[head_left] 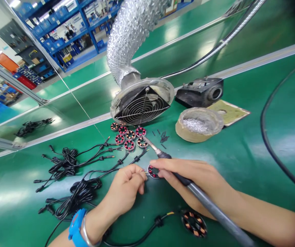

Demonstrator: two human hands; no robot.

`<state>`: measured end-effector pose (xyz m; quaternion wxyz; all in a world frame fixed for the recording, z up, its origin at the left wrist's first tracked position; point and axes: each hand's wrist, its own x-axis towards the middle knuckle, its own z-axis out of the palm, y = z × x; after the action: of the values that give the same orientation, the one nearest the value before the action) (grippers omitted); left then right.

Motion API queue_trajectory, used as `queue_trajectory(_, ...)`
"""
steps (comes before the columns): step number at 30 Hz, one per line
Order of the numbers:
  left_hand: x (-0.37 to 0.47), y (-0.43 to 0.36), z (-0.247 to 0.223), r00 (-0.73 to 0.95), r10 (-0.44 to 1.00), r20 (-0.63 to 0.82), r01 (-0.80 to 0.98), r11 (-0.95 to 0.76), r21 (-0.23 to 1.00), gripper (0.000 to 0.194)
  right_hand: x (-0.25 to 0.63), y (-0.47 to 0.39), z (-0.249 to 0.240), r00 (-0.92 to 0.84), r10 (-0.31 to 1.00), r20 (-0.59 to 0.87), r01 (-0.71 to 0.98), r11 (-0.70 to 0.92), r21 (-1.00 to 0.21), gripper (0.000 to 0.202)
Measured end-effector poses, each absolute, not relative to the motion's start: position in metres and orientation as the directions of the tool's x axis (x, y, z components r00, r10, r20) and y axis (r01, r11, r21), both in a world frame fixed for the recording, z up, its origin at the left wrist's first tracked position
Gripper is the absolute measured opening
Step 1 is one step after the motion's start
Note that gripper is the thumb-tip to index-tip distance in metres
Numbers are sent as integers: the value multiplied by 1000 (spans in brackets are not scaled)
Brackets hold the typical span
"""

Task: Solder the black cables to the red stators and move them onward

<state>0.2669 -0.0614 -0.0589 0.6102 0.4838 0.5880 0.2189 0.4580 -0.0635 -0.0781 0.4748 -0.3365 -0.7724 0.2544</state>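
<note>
Near the middle of the bench, my right hand (188, 171) is closed around a soldering iron (201, 195), its tip pointing up and away. The thumb and forefinger of that same hand also touch a small motor stator (152, 171) with red windings. On the stator's left side, my left hand (130, 183) is closed in a pinch at its thin wire ends (145, 173); my fingers partly hide them. Just past the iron's tip lies a group of stators (129, 144) with red and copper-coloured coils. Another stator (193, 223) lies near my right forearm, beside a cable end with bared wires (170, 213).
Bundled black cables (65, 161) lie at left. A fume extractor (142, 106) with a foil duct (127, 37) stands over the stators. To the right are short black tubes (164, 138), a round tub (200, 128) of silvery material, and a black iron holder (201, 92).
</note>
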Motion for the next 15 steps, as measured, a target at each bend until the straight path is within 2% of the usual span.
queue_trajectory(3,267,-62,-58,211,836,-508,299,439,847,18,470,-68,-67,-358,752,554,292,654,-698,39)
queue_trajectory(8,267,-62,-58,215,839,-500,301,430,851,22,478,-79,-49,-286,822,492,282,563,-777,28)
queue_trajectory(15,267,-62,-59,214,836,-505,314,431,846,24,477,-76,-50,-347,815,463,234,554,-799,19)
